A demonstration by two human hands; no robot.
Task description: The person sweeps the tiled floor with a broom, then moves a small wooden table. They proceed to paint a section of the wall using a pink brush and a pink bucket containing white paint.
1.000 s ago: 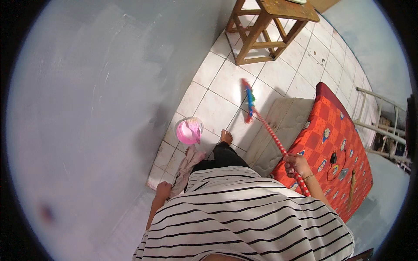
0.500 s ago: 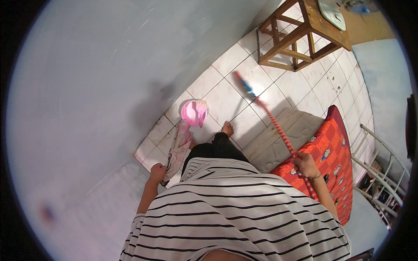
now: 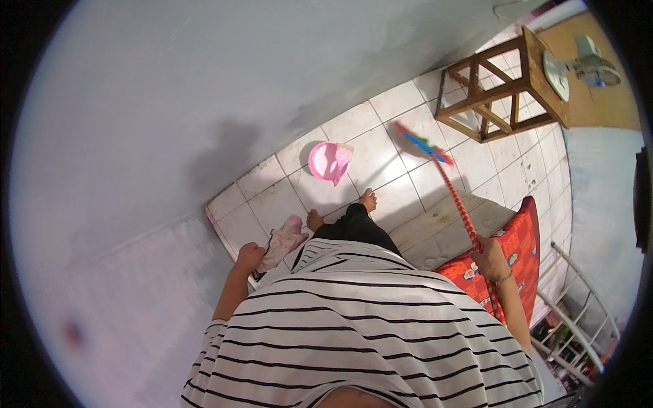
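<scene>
My right hand [image 3: 488, 258] is wrapped round the red, white-dotted pole of a broom [image 3: 457, 197]. The broom's red, blue and green head [image 3: 423, 144] is out ahead over the tiles; whether it touches them I cannot tell. My left hand [image 3: 250, 256] is closed on the top of a crumpled pale-pink bag [image 3: 282, 243], which hangs beside my left foot. Beyond my feet stands a round pink basin [image 3: 314, 162]. A pink cloth [image 3: 343, 158] with a tan edge lies over its right rim.
A grey wall [image 3: 170, 136] runs along the left. To the right lie a pale mattress [image 3: 442, 234] and a red patterned one [image 3: 520, 248], with a metal frame [image 3: 578, 313] beyond. A wooden table [image 3: 503, 95] carrying a fan [image 3: 595, 70] stands at the far right.
The broom head has swung to the right and turned to lie more crosswise. The bag has swung closer to my left foot, away from the basin. My view has shifted a little.
</scene>
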